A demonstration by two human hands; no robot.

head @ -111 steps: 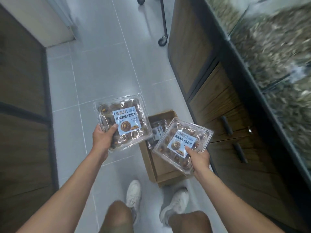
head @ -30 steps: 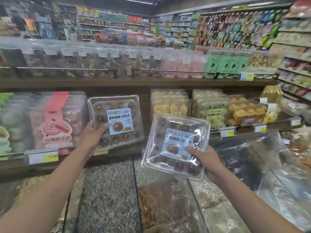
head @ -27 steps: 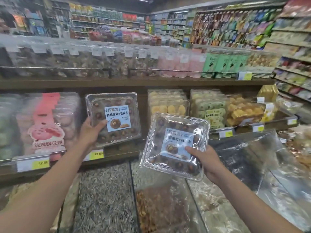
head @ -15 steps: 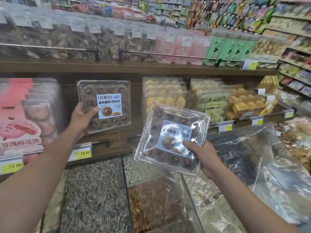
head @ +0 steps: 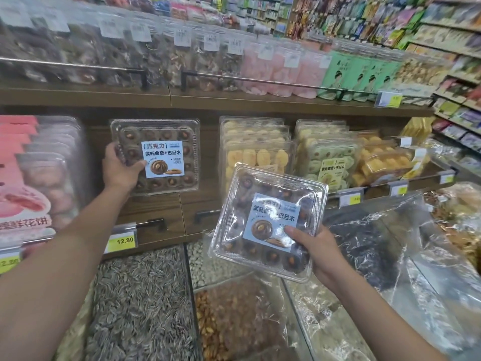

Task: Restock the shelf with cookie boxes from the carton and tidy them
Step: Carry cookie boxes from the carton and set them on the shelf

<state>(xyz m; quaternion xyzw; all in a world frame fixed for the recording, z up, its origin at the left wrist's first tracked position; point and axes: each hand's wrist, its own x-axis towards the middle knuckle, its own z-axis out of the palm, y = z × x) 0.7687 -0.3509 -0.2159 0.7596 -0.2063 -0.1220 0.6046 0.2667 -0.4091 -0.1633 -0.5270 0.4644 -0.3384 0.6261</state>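
Here — cookie box (head: 263, 183) — square, clear plastic

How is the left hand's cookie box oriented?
Upright: clear plastic cookie box, blue label facing outward, left hand holding its side.

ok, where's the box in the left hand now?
Head view, left of centre: the left hand holds the cookie box upright at the shelf, between the pink pastry boxes and the yellow cookie boxes.
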